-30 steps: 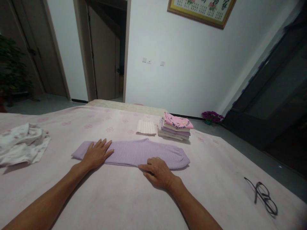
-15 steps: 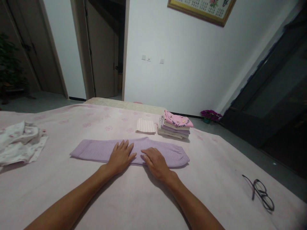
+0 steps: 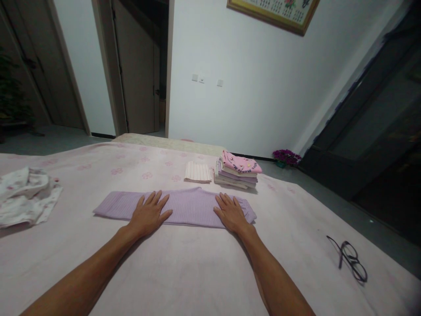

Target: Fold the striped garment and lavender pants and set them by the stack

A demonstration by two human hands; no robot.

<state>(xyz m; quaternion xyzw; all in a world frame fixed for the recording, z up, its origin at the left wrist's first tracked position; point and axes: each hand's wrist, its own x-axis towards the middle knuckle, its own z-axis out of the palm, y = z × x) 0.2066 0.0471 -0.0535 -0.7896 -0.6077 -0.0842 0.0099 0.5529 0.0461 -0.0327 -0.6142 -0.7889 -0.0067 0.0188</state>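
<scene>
Light purple ribbed pants (image 3: pixel 194 206), folded lengthwise into a long strip, lie across the pink-white cloth (image 3: pixel 184 267) in front of me. My left hand (image 3: pixel 149 213) rests flat on their left half, fingers spread. On the right half, near the gathered end, my right hand (image 3: pixel 233 213) lies flat with its fingers apart. Just beyond the pants are a small folded striped cloth (image 3: pixel 198 172) and a stack of folded clothes (image 3: pixel 237 170) with a pink printed garment on top.
A crumpled white garment with a pattern (image 3: pixel 28 195) lies at the far left. Black-framed glasses (image 3: pixel 351 261) sit near the right edge. Purple flowers (image 3: pixel 286 156) stand on the floor behind, by the white wall (image 3: pixel 250 109).
My hands have slid apart along the pants, the left one leftward and the right one rightward. The right hand's fingers have straightened out. The view has shifted slightly.
</scene>
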